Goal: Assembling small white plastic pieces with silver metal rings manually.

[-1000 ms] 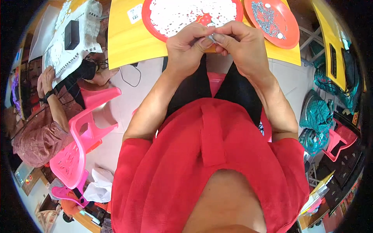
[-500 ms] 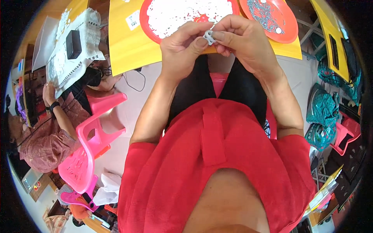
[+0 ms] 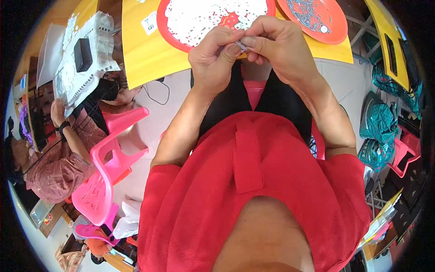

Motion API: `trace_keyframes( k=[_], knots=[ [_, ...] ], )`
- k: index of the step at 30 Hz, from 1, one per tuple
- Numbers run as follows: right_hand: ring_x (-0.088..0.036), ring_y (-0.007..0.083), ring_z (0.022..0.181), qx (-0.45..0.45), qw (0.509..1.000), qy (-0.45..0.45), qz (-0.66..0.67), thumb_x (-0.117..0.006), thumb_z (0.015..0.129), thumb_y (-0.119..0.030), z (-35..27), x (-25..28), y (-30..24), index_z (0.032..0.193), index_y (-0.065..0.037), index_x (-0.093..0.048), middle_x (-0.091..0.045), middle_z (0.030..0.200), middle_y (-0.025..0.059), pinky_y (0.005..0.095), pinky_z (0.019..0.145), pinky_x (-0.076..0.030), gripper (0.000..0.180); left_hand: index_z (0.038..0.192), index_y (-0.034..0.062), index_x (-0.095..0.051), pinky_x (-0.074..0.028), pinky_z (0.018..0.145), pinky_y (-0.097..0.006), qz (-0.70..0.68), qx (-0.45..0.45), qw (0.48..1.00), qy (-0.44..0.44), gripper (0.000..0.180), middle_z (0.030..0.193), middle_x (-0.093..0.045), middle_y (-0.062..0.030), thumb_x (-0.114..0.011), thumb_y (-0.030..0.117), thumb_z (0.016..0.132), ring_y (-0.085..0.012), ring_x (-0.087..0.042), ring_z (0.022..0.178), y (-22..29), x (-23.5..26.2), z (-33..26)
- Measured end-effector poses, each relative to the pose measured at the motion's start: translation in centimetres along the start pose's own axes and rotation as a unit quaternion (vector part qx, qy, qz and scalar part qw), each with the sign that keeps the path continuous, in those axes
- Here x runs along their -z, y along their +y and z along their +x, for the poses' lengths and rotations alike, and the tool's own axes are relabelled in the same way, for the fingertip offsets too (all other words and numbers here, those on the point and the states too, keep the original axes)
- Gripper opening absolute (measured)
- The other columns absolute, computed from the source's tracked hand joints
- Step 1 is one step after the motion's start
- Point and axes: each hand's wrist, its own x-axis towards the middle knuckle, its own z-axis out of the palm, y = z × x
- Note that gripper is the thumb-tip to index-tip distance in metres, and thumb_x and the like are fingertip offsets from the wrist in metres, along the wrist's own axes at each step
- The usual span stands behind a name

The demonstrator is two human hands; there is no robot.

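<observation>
Two hands (image 3: 247, 50) meet before a table (image 3: 145, 54), plate of small parts (image 3: 204, 22) behind them, second plate (image 3: 312, 18) right.

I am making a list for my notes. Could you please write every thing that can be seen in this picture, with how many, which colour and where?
small part: one, pale grey, pinched between the fingertips of both hands
red tray: one, holds many small white pieces, on the yellow table, upper middle
orange-red tray: one, holds small grey pieces, upper right
yellow table: one, across the top
pink chair: one, at the left
other person: one, seated at far left, in a patterned brownish top
teal bags: several, on the floor at the right
black box: one, on white material, upper left
left hand: one, fingers closed on the small part
right hand: one, fingers closed on the small part
</observation>
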Motion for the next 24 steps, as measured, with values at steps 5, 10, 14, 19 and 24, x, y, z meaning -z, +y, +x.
trace_keyframes(
  k=[5,10,14,19,24],
  knots=[
    [-0.051,0.0064,0.051,-0.007,1.000,-0.001,0.023,-0.059,0.075,-0.006,0.3,0.1,0.7,0.073,-0.001,-0.058,-0.056,0.058,0.0027,0.0189,0.044,-0.039,0.006,0.097,-0.0030,-0.057,-0.043,0.066,-0.020,0.002,0.007,1.000,0.013,0.018,0.086,-0.056,-0.0064,-0.057,0.006,0.082,-0.0107,-0.053,0.076,-0.1,-0.3,-0.1],
    [-0.051,0.0045,0.054,-0.010,0.999,-0.018,0.024,-0.056,0.081,-0.005,0.2,0.0,0.7,0.078,-0.001,-0.057,-0.055,0.063,0.0014,0.0155,0.046,-0.039,0.006,0.095,-0.0031,-0.057,-0.043,0.064,-0.019,0.064,0.007,0.997,0.036,0.016,0.082,-0.055,-0.0059,-0.057,0.005,0.082,-0.0098,-0.052,0.072,-0.4,-0.2,-0.4],
    [-0.051,0.0044,0.054,-0.015,0.999,-0.023,0.041,-0.055,0.082,-0.006,0.4,0.4,1.5,0.078,-0.002,-0.056,-0.055,0.064,0.0012,0.0155,0.046,-0.039,0.006,0.092,-0.0033,-0.057,-0.043,0.061,-0.019,0.119,-0.011,0.992,0.043,0.012,0.078,-0.054,-0.0056,-0.057,0.003,0.081,-0.0088,-0.052,0.068,-0.2,-0.5,-0.1],
    [-0.052,0.0039,0.055,-0.011,0.999,-0.035,0.026,-0.056,0.082,-0.008,0.4,0.4,1.5,0.079,-0.002,-0.057,-0.056,0.064,0.0010,0.0152,0.047,-0.039,0.007,0.092,-0.0025,-0.057,-0.044,0.062,-0.019,0.084,0.017,0.995,0.043,0.011,0.080,-0.055,-0.0053,-0.056,0.002,0.082,-0.0089,-0.054,0.071,-0.2,-0.4,-0.2],
    [-0.055,0.0058,0.060,-0.022,0.999,-0.036,0.022,-0.055,0.084,-0.010,0.4,0.9,-0.3,0.089,0.000,-0.058,-0.058,0.070,0.0024,0.0162,0.052,-0.044,0.011,0.100,-0.0005,-0.057,-0.043,0.071,-0.020,0.063,-0.009,0.998,0.005,0.018,0.089,-0.056,-0.0049,-0.055,0.006,0.084,-0.0093,-0.054,0.082,0.2,-0.1,0.8]
  ],
)
